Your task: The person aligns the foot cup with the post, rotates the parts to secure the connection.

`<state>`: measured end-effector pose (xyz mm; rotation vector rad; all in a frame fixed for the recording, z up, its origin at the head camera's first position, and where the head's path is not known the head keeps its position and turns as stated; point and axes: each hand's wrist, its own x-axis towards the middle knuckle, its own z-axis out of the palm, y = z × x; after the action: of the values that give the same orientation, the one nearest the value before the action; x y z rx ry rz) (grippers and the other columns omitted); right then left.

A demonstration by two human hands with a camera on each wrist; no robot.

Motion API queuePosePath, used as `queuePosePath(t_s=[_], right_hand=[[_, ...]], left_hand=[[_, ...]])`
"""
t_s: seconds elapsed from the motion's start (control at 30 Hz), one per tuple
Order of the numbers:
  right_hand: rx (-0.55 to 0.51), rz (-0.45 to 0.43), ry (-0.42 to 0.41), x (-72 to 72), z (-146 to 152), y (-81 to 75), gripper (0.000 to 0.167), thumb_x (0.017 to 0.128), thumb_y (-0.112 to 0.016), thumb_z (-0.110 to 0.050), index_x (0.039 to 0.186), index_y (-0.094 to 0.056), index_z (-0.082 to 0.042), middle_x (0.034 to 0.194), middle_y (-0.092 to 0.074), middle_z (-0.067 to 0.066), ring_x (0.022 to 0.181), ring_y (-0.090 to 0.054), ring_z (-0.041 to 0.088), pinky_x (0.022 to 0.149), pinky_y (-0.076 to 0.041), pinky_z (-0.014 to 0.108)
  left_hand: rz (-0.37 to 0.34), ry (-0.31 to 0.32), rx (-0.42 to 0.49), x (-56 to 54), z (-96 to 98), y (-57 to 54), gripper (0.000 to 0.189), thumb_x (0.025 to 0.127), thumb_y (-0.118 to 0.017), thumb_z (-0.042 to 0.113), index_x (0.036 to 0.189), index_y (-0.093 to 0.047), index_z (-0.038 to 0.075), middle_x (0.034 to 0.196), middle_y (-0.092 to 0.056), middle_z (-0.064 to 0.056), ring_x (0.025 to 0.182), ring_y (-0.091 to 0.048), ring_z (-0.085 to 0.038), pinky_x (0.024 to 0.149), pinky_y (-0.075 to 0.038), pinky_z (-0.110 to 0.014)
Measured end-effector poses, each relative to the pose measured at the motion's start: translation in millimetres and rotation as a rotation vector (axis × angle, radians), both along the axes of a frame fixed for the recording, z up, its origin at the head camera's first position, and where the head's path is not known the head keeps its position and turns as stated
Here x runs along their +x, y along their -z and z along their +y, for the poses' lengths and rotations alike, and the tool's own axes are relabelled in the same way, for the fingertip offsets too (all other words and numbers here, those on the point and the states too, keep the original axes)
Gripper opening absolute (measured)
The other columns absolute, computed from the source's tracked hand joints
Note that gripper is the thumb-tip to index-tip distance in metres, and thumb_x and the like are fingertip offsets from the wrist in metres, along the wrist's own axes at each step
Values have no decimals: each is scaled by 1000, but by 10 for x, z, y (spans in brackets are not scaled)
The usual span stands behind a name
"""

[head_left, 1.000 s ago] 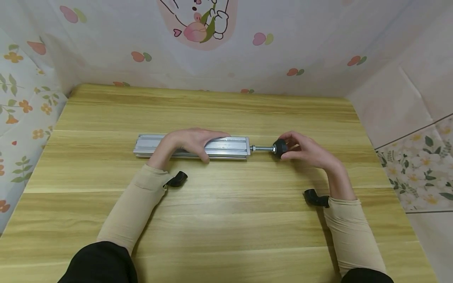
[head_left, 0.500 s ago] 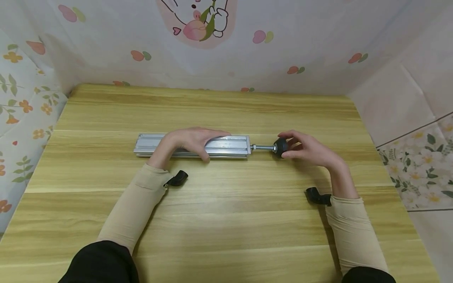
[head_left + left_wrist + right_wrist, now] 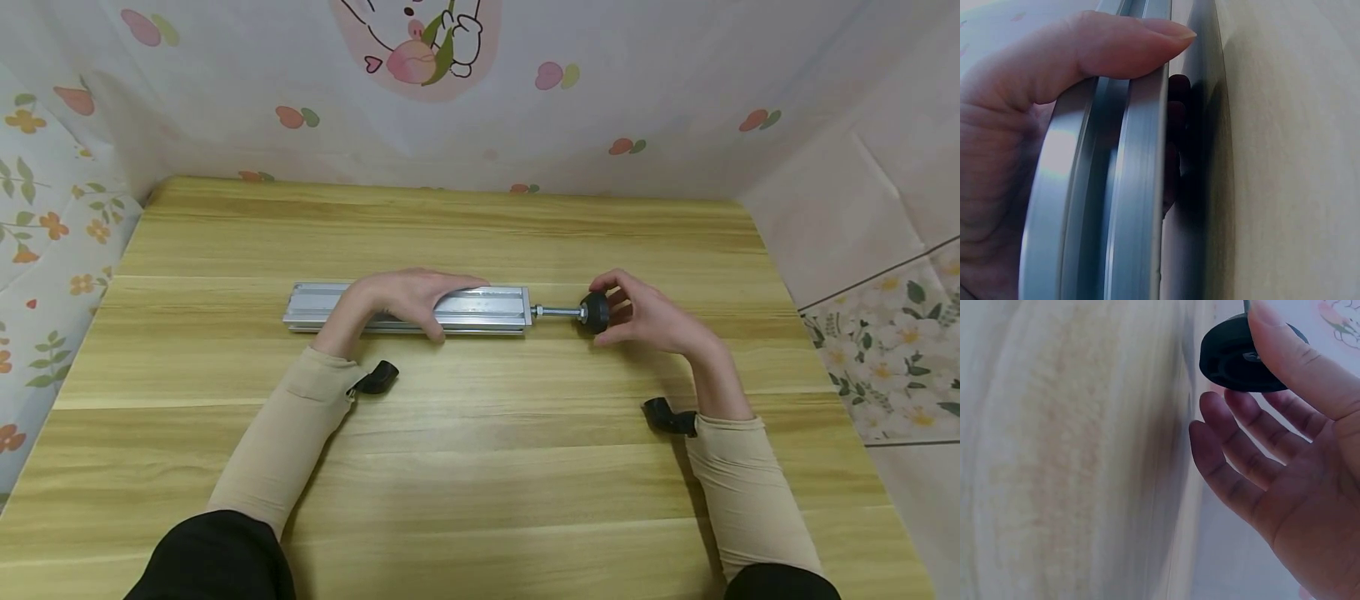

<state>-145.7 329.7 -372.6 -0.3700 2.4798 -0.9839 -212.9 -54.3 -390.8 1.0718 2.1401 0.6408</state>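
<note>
A silver aluminium extrusion (image 3: 483, 310) lies lengthwise across the table. My left hand (image 3: 405, 298) grips it around the middle, thumb over the near side; in the left wrist view the thumb lies across the grooved bar (image 3: 1138, 156), with fingertips showing past its lower edge. Out of the bar's right end runs a threaded rod (image 3: 557, 312) with a nut, ending in a round black levelling foot (image 3: 595, 312). My right hand (image 3: 652, 315) holds the foot's rim between thumb and fingers. In the right wrist view the foot's hollow underside (image 3: 1229, 356) faces the palm, thumb against it and other fingers loosely bent.
Under everything is a wood-grain table (image 3: 480, 483). A patterned white curtain (image 3: 225, 83) hangs along the back, with floral covering (image 3: 900, 350) at the right. Black camera mounts (image 3: 377, 377) stick out from both beige sleeves (image 3: 285, 433).
The fingers of my right hand have shifted around the foot, with the thumb a little lower and the hand slightly more spread. My left hand and the extrusion stay where they were.
</note>
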Motion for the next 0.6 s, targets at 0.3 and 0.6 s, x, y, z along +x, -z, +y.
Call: queuePosePath(t_s=[0.3, 0.6], right_hand=[[30, 8, -35, 23, 75, -38, 58, 93, -75, -23, 142, -49, -6, 131, -61, 16, 120, -60, 30, 97, -48, 28], [80, 17, -82, 26, 113, -36, 49, 102, -64, -26, 145, -51, -7, 136, -62, 15, 124, -61, 33, 99, -48, 32]], left_hand=[[2, -10, -2, -6, 3, 5, 110, 69, -78, 19, 164, -26, 29, 159, -46, -1, 124, -52, -22, 109, -42, -47], [5, -7, -7, 1, 4, -1, 109, 69, -78, 19, 165, -25, 28, 163, -41, -2, 132, -49, -22, 113, -40, -49]])
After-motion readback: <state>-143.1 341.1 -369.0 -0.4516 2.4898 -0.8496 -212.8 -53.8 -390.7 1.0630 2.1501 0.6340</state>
